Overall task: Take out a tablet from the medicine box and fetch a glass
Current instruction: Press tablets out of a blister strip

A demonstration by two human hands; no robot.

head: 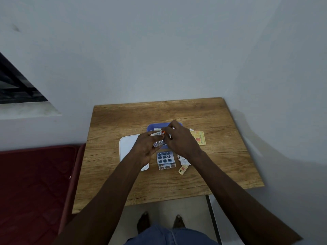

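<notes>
A silver blister strip (pixel 159 141) sat between both hands above the middle of the wooden tabletop (pixel 221 156), over the near edge of the blue medicine box (pixel 150 127). The left hand (pixel 145 147) held the strip from below, its fingers curled under the near end and its thumb lying across the top. The right hand (pixel 180 138) pinched the far end from above, fingertips bent down onto the foil beside a small orange-red spot. Just left of the box lay a white lid (pixel 127 147), partly hidden under the left wrist. Toward the near edge, right below the hands, lay a blue blister sheet (pixel 165 157) with dark pockets, overlapping a second strip (pixel 167 166). To its right, half covered by the right wrist, lay a silver strip (pixel 184 161) and a small yellow strip (pixel 183 169). A yellow sachet (pixel 200 138) lay right of the box, toward the right edge. The held strip looked shiny and clear-bubbled, its pockets in a row; whether any were emptied could not be told.
</notes>
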